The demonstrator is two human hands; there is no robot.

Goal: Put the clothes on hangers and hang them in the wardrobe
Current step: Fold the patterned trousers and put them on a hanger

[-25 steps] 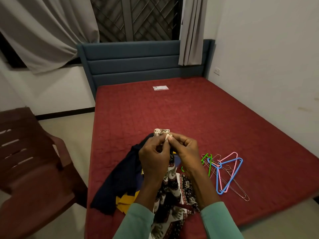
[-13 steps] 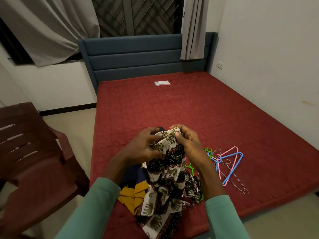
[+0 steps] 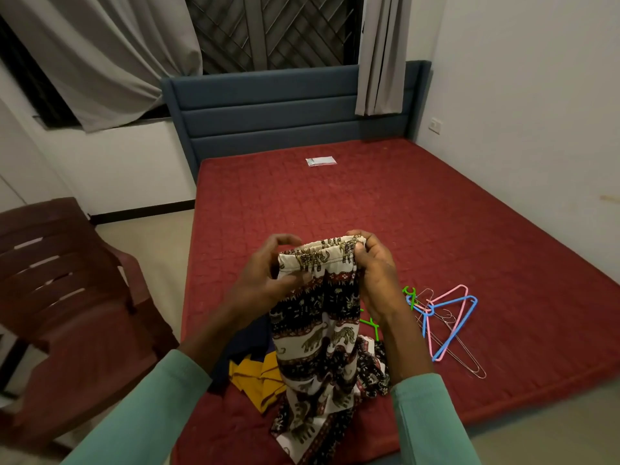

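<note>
Holding elephant-print trousers (image 3: 315, 330) over the near edge of the bed (image 3: 419, 213).
The left hand (image 3: 268, 276) and right hand (image 3: 377, 276) grip the waistband ends; hangers (image 3: 446, 313) lie at 3 o'clock, with open red surface toward 12.

Legible markings: none
The small white packet (image 3: 321, 161) lying on the red bed (image 3: 436, 229) is too small for any print to be read

The bed (image 3: 436, 229) is carrying a white packet (image 3: 321, 161) near the headboard (image 3: 268, 105) and a heap of hangers (image 3: 429, 310) at the right. By the near edge, a navy garment (image 3: 251, 340), a yellow garment (image 3: 258, 380) and the lower end of the patterned trousers (image 3: 308, 424) are lying together.
</note>
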